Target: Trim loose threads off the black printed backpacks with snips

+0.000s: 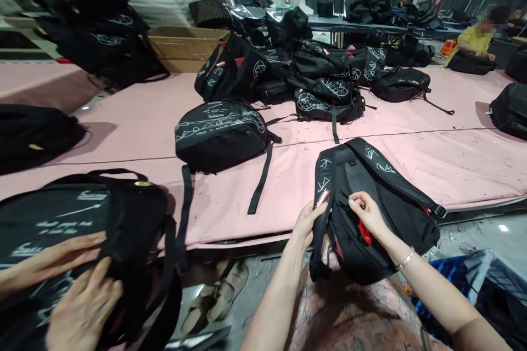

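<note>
A black backpack (373,197) with white scribbled print on its straps rests tilted between my lap and the table edge, its padded back facing up. My left hand (307,222) grips the shoulder strap on its left side, by a red and white label (323,198). Over the back panel, my right hand (368,214) is closed, thumb and forefinger pinched together. Small dark points (344,195) stick out by those fingertips, and a red piece (364,233) shows under the palm. Whether both belong to one held thing, I cannot tell.
A pink-covered table (230,219) carries a printed backpack (222,134) and a pile of others (325,77). At left, another person's hands (86,290) work on a black backpack (135,214). A blue crate (448,279) stands low at right. Someone in yellow (473,41) sits far right.
</note>
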`<move>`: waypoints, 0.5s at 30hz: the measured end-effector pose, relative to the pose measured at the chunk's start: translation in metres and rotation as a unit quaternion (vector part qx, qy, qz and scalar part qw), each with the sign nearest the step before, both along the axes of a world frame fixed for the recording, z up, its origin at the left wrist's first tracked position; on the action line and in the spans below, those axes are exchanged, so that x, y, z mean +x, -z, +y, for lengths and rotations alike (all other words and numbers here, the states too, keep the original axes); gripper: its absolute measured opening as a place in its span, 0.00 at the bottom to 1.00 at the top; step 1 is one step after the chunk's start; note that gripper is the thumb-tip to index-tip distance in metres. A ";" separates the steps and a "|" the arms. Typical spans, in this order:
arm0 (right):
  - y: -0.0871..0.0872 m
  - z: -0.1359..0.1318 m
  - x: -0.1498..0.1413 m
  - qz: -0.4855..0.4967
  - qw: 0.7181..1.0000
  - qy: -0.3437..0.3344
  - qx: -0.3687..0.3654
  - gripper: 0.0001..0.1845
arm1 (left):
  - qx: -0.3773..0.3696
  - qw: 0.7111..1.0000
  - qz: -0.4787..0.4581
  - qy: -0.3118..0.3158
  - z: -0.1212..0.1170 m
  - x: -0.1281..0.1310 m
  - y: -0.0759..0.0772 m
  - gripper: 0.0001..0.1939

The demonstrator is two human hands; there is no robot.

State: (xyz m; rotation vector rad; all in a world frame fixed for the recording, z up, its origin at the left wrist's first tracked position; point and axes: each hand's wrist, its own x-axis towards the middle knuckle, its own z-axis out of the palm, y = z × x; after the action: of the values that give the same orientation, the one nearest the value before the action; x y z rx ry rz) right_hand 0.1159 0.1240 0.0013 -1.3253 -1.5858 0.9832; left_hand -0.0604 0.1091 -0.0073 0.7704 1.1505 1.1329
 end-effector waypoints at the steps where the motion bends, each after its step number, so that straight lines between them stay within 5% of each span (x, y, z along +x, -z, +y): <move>1: -0.005 -0.004 0.001 0.008 1.000 -0.007 -0.003 0.13 | -0.008 1.000 -0.027 -0.002 -0.007 0.004 -0.001 0.18; 6: -0.025 -0.013 -0.001 -0.093 0.995 -0.022 0.007 0.10 | -0.044 0.977 -0.204 -0.054 -0.031 0.017 0.007 0.26; 15: -0.032 -0.021 -0.016 -0.229 0.971 -0.042 0.045 0.08 | -0.035 0.973 -0.215 -0.080 -0.034 0.014 0.006 0.24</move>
State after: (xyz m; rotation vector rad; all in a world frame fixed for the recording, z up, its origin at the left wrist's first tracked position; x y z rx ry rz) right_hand 0.1000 0.1030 0.0328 -1.5048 -2.0194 0.6713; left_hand -0.0461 0.0753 -0.0132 0.3558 0.8890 1.3087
